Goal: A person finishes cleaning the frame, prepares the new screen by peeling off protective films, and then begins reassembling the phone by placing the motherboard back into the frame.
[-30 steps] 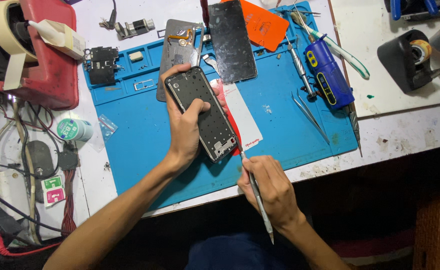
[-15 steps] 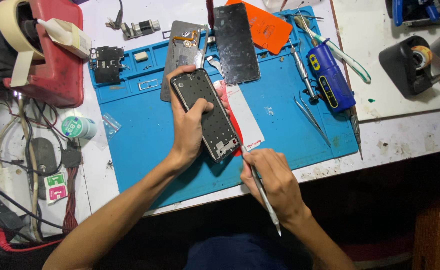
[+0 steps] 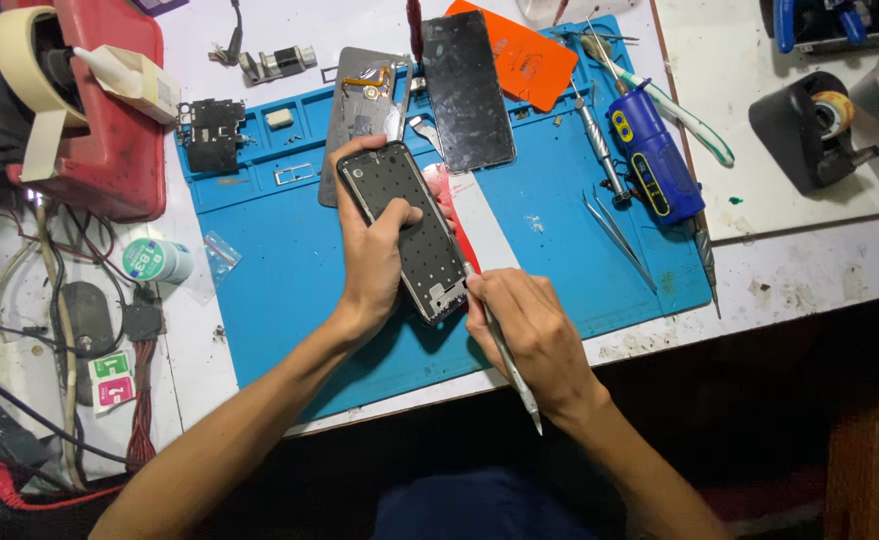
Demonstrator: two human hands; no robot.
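**Prying at the phone frame's lower edge**

Head view: left hand (image 3: pixel 378 262) wraps the phone frame (image 3: pixel 406 228), grip closed around its sides, holding it tilted above the blue mat (image 3: pixel 290 270). Right hand (image 3: pixel 525 335) pinches a thin metal tool (image 3: pixel 508 360) pen-style, grip closed on it, tip at the frame's bottom corner. To do this well, I judge: keep the tip shallow and flat along the edge, brace the right fingers against the frame, keep the left thumb off the working corner.

Around: red-and-white strip (image 3: pixel 480 228) lies just beside the frame, under the right fingers, and may snag. Dark screen panel (image 3: pixel 468 90) and grey back plate (image 3: pixel 352 110) lie just behind. Tweezers (image 3: pixel 618 235) and blue screwdriver (image 3: pixel 655 165) lie to the right, well apart. Surface edge is close under the right wrist.
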